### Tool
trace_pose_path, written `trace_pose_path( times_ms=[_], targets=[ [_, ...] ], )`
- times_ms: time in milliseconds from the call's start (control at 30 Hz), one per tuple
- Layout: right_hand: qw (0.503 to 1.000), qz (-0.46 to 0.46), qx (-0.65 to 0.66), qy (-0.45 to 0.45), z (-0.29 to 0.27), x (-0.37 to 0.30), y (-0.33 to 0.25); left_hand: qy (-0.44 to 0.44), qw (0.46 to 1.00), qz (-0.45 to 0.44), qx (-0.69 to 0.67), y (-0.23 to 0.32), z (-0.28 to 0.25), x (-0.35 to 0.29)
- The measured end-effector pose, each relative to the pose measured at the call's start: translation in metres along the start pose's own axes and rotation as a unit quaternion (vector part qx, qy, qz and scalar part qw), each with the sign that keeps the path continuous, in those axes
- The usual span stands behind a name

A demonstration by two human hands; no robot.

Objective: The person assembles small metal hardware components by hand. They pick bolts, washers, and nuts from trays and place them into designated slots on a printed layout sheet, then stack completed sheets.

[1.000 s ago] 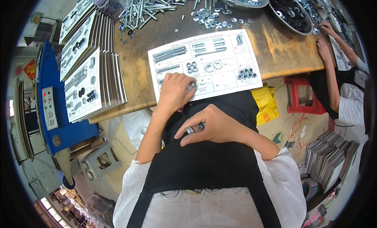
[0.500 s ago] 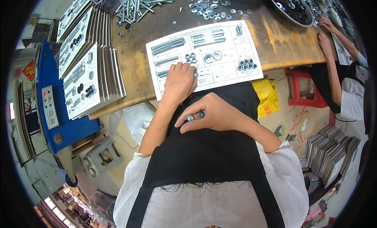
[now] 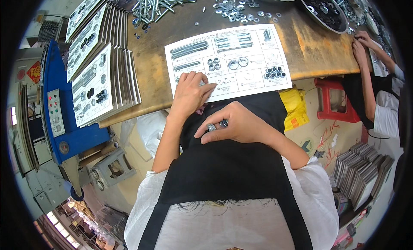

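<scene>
A white printed card (image 3: 232,93) with pictures of bolts, washers and nuts lies on the worn table, its lower edge near my lap. My left hand (image 3: 189,95) rests on the card's lower left part, palm down, fingers apart and bent onto it. Whatever is under those fingertips is hidden. Closer to my body, my right hand (image 3: 245,126) is curled above the black apron (image 3: 228,168). Between its thumb and fingers it grips a short stack of metal washers (image 3: 211,128). A dark round nut-like piece (image 3: 224,123) also shows in the curl of its fingers.
Stacked printed cards (image 3: 97,84) stand at the left. Loose bolts (image 3: 155,4) and scattered washers (image 3: 241,11) lie at the back. A metal bowl (image 3: 342,28) holds dark pieces. Another person's hands (image 3: 361,47) work at the right, near a red stool (image 3: 320,108).
My left hand has shifted slightly left over the card, its thumb side drawing away from the printed washer pictures. The right hand keeps its grip. The whole view has shifted a little.
</scene>
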State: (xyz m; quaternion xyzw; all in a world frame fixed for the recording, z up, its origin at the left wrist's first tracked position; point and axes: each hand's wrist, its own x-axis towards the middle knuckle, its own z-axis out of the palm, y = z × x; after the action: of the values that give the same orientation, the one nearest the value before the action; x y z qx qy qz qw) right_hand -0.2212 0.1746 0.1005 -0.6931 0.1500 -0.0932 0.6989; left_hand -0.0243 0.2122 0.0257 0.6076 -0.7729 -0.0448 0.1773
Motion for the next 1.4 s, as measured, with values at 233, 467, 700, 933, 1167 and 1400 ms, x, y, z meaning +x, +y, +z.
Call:
trace_pose_path(
  times_ms=[233,467,700,933,1167,1400],
  targets=[
    [0.991,-0.071,-0.01,0.113,-0.009,-0.004,-0.013,0.131,0.894,-0.077,-0.421,0.008,-0.049,-0.011],
    [0.978,-0.074,-0.085,0.176,-0.012,-0.006,-0.033,0.238,0.948,0.125,-0.168,0.05,-0.093,0.003],
    [0.975,-0.109,-0.06,0.186,-0.01,-0.007,-0.025,0.281,0.935,0.129,-0.174,0.057,-0.085,0.008],
    [0.968,-0.143,-0.031,0.202,-0.008,-0.007,-0.023,0.294,0.924,0.14,-0.203,0.058,-0.084,0.012],
    [0.978,-0.095,-0.031,0.181,-0.011,-0.011,-0.019,0.236,0.922,0.143,-0.271,0.056,-0.08,0.019],
    [0.983,-0.057,0.006,0.173,-0.011,-0.006,-0.004,0.18,0.9,0.079,-0.388,0.047,-0.059,0.012]
  ],
)
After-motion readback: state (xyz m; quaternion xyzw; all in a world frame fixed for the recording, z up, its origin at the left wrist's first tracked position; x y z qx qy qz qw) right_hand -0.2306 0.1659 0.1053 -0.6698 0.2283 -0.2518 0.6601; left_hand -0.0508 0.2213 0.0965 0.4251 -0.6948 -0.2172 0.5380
